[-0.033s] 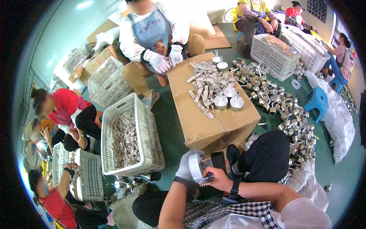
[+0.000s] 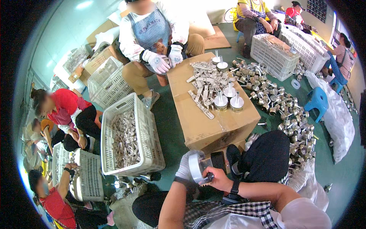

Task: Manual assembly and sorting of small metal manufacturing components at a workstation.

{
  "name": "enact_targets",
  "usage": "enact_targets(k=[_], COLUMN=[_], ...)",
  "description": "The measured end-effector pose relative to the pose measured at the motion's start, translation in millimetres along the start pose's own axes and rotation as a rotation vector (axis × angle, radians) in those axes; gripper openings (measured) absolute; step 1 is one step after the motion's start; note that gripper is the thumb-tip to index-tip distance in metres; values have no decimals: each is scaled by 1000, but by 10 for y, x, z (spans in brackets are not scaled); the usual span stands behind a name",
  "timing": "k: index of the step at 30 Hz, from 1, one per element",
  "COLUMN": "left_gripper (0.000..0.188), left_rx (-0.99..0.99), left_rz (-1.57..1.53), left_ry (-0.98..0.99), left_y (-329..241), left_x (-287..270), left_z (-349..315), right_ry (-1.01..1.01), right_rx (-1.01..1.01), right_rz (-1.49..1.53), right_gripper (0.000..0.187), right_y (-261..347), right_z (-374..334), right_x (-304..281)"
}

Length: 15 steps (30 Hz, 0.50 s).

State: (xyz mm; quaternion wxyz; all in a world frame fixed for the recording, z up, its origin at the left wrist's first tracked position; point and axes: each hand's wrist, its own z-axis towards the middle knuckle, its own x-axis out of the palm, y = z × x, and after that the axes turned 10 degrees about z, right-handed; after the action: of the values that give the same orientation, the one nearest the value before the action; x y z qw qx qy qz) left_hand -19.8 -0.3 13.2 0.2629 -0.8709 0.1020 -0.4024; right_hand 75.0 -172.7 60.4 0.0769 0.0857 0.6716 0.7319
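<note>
My left hand, in a white knit glove, is wrapped round the side of a round, silver-rimmed metal part held above my lap. My bare right hand is closed on the lower right side of the same part, next to a small black piece; the fingertips are partly hidden. Just beyond stands a cardboard box used as a table. On it lie a pile of flat metal clips and several metal discs with upright stems.
A white crate of metal clips stands left of the box. Many metal cup-shaped parts cover the floor at right, near a blue stool. Across the box sits a co-worker with gloved hands at its edge. Other people work around.
</note>
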Motion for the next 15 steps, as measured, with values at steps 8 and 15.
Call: enact_targets(k=[8,15], left_gripper=[26,20], left_rx=[15,-3], left_rz=[125,156], left_ry=[-6,-108], left_y=[70,11], left_x=[-2,289], left_z=[25,-95], right_ry=[2,-2], right_rx=[22,28], right_rz=[-29,-22], right_gripper=[31,31], right_y=[-70,-102], right_z=[-22,-20], right_x=[-18,-44])
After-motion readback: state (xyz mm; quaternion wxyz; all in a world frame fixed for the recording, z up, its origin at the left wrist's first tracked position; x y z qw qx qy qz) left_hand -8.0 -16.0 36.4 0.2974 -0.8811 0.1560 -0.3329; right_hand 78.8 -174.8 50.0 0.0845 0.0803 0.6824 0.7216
